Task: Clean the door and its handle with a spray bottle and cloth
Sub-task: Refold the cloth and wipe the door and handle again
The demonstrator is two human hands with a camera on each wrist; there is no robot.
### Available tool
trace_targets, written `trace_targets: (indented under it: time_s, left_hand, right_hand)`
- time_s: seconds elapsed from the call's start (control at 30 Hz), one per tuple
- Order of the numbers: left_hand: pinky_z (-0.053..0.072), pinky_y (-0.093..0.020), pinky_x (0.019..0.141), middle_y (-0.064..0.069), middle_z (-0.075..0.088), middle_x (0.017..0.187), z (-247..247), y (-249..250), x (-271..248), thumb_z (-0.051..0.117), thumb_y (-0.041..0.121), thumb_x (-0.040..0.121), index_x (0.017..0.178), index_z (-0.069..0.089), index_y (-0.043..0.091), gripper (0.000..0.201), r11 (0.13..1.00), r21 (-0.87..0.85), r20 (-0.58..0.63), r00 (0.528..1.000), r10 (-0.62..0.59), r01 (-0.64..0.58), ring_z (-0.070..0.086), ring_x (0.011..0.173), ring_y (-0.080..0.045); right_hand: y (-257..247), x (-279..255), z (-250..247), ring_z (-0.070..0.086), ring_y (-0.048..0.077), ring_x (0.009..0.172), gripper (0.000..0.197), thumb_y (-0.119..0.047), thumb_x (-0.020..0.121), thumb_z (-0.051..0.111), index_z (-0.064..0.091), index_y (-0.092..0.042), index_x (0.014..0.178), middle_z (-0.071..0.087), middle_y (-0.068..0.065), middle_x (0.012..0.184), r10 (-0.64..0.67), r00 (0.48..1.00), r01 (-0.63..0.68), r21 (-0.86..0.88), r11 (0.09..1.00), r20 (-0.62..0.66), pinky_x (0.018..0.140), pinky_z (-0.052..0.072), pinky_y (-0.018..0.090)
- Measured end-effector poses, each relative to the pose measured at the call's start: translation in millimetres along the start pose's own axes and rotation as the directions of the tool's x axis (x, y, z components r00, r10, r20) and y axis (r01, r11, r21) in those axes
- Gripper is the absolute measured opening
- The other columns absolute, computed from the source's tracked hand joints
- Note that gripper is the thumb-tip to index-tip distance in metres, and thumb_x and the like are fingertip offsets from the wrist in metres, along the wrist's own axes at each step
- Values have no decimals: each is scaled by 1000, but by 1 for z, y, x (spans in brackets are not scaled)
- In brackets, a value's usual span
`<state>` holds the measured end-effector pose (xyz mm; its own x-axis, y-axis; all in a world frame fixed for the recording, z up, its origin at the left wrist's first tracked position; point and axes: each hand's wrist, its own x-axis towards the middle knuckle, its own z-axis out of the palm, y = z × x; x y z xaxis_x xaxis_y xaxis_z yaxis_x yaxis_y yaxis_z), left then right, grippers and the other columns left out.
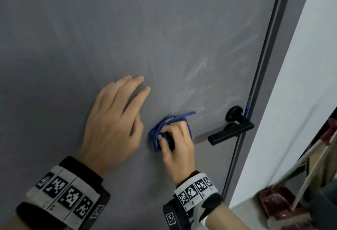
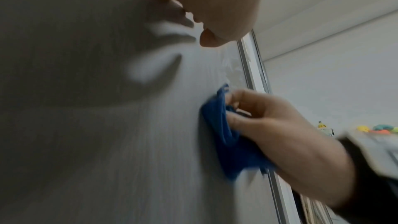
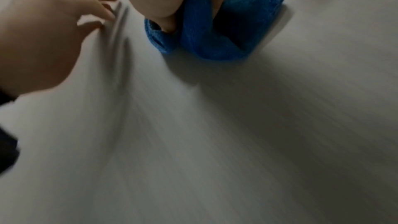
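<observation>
The right hand (image 1: 177, 147) grips a bunched blue cloth (image 1: 165, 129) with curled fingers and presses it against the grey door (image 1: 127, 29). The cloth lies on the door face to the left of the black handle (image 1: 231, 129), near it but apart from it. The left hand (image 1: 113, 120) rests on the door just left of the cloth, fingers straight and slightly spread, holding nothing.

The head view alone shows the handle, its round rose, the pale wipe streaks above and left of the handle, and the marker bands on both wrists. Right of the handle it shows the door edge (image 1: 266, 65), a white wall (image 1: 310, 65) and blurred reddish items at floor level.

The left wrist view alone shows the right hand (image 2: 277, 130) from the side, thumb and fingers closed round the cloth (image 2: 224, 134), plus small coloured objects (image 2: 379, 128) far beyond the door edge; these are too blurred to identify.

The right wrist view alone shows the cloth (image 3: 217, 28) flattened against the door, with the left hand (image 3: 43, 31) beside it.

Bare door surface extends above, below and left of the handle. The spray bottle's place cannot be told.
</observation>
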<state>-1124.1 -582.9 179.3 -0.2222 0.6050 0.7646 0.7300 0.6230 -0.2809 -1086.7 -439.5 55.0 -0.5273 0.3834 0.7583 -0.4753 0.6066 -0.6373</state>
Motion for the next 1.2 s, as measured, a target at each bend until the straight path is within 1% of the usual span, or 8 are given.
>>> trace_targets:
  time_s: [0.33, 0.5, 0.67, 0.8, 0.87, 0.93, 1.03, 1.2]
  left_hand:
    - [31, -50, 116, -14, 51, 147, -47, -1, 88, 56, 2, 75, 130, 61, 4, 55, 999, -15, 44, 998, -35, 36, 45, 136, -34]
    - [15, -47, 121, -9, 25, 163, -47, 4, 117, 54, 15, 79, 149, 40, 11, 71, 990, 134, 176, 982, -67, 43, 23, 150, -29]
    - [7, -44, 122, -7, 11, 166, -34, 9, 104, 56, 19, 78, 155, 27, 13, 82, 974, 227, 245, 966, -83, 26, 12, 153, -28]
    - [6, -45, 122, -7, 7, 167, -29, 11, 96, 54, 19, 80, 156, 23, 14, 82, 969, 248, 276, 959, -61, -10, 8, 154, -28]
    - [7, -46, 122, -7, 6, 167, -28, 11, 96, 54, 19, 81, 156, 23, 14, 81, 966, 257, 278, 959, -62, -13, 8, 154, -29]
    - [8, -46, 122, -7, 8, 167, -29, 12, 96, 55, 19, 80, 156, 25, 15, 81, 969, 247, 269, 960, -70, 1, 9, 154, -29]
    - [10, -46, 122, -7, 11, 166, -31, 14, 98, 56, 19, 79, 155, 29, 15, 80, 974, 225, 250, 966, -65, 7, 12, 153, -29]
    - [10, -47, 122, -8, 13, 166, -31, 13, 97, 56, 17, 78, 154, 31, 14, 80, 975, 221, 230, 971, -64, 12, 13, 153, -30]
  right_hand:
    - [-53, 190, -100, 54, 7, 83, 11, 2, 82, 64, 61, -4, 91, 58, 4, 93, -39, 956, 27, -44, 999, -292, 78, 42, 18]
    - [-49, 190, -109, 55, 6, 77, 12, 2, 80, 67, 62, -7, 85, 59, 3, 86, -47, 967, 32, -64, 997, -249, 72, 42, 18]
    - [-12, 95, -87, 59, 11, 68, 19, -7, 71, 75, 60, -18, 70, 61, -5, 72, 158, 987, -153, -147, 977, 26, 64, 44, 22]
    - [-1, 57, -75, 66, 18, 79, 6, -29, 71, 68, 68, -26, 76, 68, -9, 80, 391, 832, -131, -545, 828, 394, 66, 50, 32]
    - [-5, 67, -79, 66, 21, 83, 8, -33, 75, 66, 69, -29, 81, 71, -7, 84, 437, 779, -69, -630, 773, 451, 67, 48, 32]
    - [-5, 78, -91, 68, 21, 77, 8, -30, 75, 65, 71, -29, 80, 72, -7, 81, 344, 840, -18, -612, 791, 419, 61, 46, 28]
    - [-4, 103, -121, 71, 21, 75, 13, -26, 71, 66, 75, -26, 81, 75, -8, 82, 233, 962, -137, -479, 867, 146, 67, 55, 33]
    - [-8, 140, -146, 71, 18, 79, 11, -21, 70, 78, 76, -25, 80, 76, -8, 83, 222, 975, -202, -455, 867, -10, 77, 55, 36]
